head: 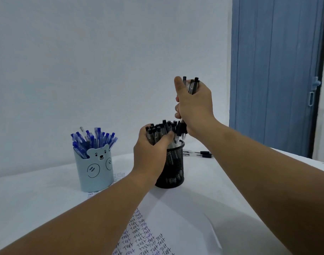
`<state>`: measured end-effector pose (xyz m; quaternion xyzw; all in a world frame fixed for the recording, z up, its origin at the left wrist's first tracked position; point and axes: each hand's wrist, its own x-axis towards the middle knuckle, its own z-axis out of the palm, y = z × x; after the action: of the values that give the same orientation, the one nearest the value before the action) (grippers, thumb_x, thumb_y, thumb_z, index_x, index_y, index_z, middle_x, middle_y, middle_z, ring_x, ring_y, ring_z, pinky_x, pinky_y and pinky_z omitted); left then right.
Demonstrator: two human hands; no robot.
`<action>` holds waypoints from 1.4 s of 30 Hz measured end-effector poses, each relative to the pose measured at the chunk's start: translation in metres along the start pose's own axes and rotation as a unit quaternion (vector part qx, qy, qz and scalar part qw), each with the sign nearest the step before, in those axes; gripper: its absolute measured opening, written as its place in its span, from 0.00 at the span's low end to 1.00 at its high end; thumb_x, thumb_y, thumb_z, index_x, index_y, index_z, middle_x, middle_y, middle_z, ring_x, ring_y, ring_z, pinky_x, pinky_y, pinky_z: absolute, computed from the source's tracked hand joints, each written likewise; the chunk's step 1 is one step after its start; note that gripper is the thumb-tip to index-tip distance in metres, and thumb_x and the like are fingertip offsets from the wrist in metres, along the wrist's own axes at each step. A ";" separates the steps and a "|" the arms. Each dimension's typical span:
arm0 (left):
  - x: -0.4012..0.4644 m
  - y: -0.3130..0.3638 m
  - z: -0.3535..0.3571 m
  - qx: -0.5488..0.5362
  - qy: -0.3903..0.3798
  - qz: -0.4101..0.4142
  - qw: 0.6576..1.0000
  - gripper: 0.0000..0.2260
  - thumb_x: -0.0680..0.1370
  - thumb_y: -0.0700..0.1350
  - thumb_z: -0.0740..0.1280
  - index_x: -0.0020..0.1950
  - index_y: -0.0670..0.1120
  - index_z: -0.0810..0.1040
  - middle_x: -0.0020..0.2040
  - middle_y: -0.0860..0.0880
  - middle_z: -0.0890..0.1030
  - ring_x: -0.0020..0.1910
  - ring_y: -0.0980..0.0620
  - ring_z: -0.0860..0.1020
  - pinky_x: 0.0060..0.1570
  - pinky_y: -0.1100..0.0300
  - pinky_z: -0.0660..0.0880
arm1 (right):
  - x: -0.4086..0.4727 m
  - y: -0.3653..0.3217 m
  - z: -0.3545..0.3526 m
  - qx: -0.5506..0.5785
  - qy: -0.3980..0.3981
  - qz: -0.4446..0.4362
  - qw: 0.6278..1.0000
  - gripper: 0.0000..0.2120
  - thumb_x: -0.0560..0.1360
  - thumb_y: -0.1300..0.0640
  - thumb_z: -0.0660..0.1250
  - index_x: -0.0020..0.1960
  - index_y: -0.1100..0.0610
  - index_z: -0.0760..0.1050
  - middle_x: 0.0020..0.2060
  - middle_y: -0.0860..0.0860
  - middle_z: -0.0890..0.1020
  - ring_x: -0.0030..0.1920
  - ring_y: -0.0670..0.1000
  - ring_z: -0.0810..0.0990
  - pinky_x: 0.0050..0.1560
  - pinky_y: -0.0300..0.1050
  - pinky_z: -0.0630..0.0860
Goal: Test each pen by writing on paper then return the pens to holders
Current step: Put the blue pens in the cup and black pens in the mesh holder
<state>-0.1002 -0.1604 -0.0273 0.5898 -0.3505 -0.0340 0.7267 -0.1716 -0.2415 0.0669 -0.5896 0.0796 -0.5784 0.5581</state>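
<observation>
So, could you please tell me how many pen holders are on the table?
2: a light blue bear-faced holder at left, and a black wire-mesh holder to its right, behind the left hand.

Black mesh holder [173, 168], black pens [160, 130]; light-blue bear-print holder [95, 170], blue pens [93, 139]; possibly blue door [275, 70].

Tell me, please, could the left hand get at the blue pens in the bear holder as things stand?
Probably not yet: the way to the blue pens is open, but the left hand is gripping the black pens in the mesh holder.
</observation>
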 end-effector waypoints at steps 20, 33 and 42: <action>0.005 0.009 -0.004 0.032 -0.038 0.046 0.998 0.25 0.82 0.62 0.56 0.76 0.54 0.64 0.52 0.66 0.74 0.52 0.71 0.72 0.51 0.70 0.67 | -0.032 0.026 -0.024 -0.132 -0.184 0.094 0.970 0.19 0.79 0.37 0.62 0.49 0.54 0.68 0.38 0.51 0.74 0.38 0.49 0.74 0.43 0.43 0.71; 0.017 0.028 -0.019 0.037 -0.081 0.083 0.993 0.41 0.65 0.76 0.67 0.73 0.59 0.65 0.61 0.53 0.75 0.64 0.53 0.75 0.63 0.55 0.72 | -0.026 0.035 -0.013 -0.042 -0.081 -0.008 0.996 0.03 0.79 0.55 0.68 0.50 0.52 0.80 0.38 0.43 0.80 0.45 0.50 0.84 0.44 0.50 0.79; 0.024 0.028 -0.021 0.090 -0.067 0.130 0.985 0.25 0.71 0.58 0.77 0.65 0.62 0.71 0.56 0.50 0.79 0.52 0.54 0.82 0.52 0.55 0.81 | -0.028 0.021 -0.016 -0.009 -0.131 0.041 0.991 0.17 0.83 0.49 0.58 0.45 0.52 0.82 0.52 0.54 0.83 0.54 0.49 0.82 0.54 0.51 0.77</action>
<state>-0.0808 -0.1452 0.0075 0.5987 -0.4738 0.0533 0.6436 -0.1812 -0.2375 0.0294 -0.6619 0.0351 -0.4723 0.5811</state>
